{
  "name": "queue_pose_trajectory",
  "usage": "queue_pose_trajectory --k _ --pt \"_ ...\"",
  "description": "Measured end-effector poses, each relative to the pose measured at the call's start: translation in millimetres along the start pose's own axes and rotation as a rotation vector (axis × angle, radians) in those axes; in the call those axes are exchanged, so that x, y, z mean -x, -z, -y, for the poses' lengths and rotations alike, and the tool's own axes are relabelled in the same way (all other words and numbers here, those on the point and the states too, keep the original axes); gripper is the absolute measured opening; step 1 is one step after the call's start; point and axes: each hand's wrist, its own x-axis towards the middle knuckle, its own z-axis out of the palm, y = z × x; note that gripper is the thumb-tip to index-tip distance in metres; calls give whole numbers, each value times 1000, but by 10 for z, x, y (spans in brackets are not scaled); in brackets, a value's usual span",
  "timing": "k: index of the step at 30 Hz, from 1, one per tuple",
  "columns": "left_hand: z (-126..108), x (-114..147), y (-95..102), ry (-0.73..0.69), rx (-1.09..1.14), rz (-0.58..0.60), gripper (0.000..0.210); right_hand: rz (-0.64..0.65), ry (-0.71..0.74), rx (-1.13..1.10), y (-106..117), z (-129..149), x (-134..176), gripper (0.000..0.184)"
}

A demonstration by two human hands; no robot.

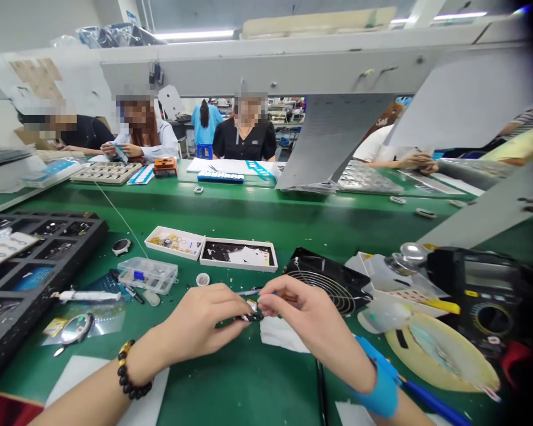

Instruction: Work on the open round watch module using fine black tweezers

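My left hand [204, 316] reaches in from the left, its thumb and fingers closed on a small dark part [251, 318] above the green bench. My right hand [299, 305] is pinched right beside that part, thumb against fingertips; whatever the pinch holds is too small or hidden to name. A tiny gold-coloured bit [251, 304] shows between the two hands. Below my right hand lies a crumpled white tissue [284, 335]. Just behind the hands are a small round white cup [202, 279] and a black fan with a wire guard [328, 278].
Two shallow white boxes [238, 265] of small parts lie ahead. Leftward are a clear plastic case [148, 275], a syringe [89, 296], a round watch-like piece [76, 328] and a black compartment tray [39, 284]. On the right, a multimeter [486, 302] stands behind a yellowish dish [471, 370]. Co-workers sit opposite.
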Motion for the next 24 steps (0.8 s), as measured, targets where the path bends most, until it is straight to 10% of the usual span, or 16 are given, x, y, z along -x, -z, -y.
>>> queue_pose_trajectory --k 11,24 --pt "44 1 -34 99 -32 -126 13 -168 86 66 6 -46 36 35" --pt "39 7 -59 109 -49 -74 12 -175 334 282 -215 -60 120 12"
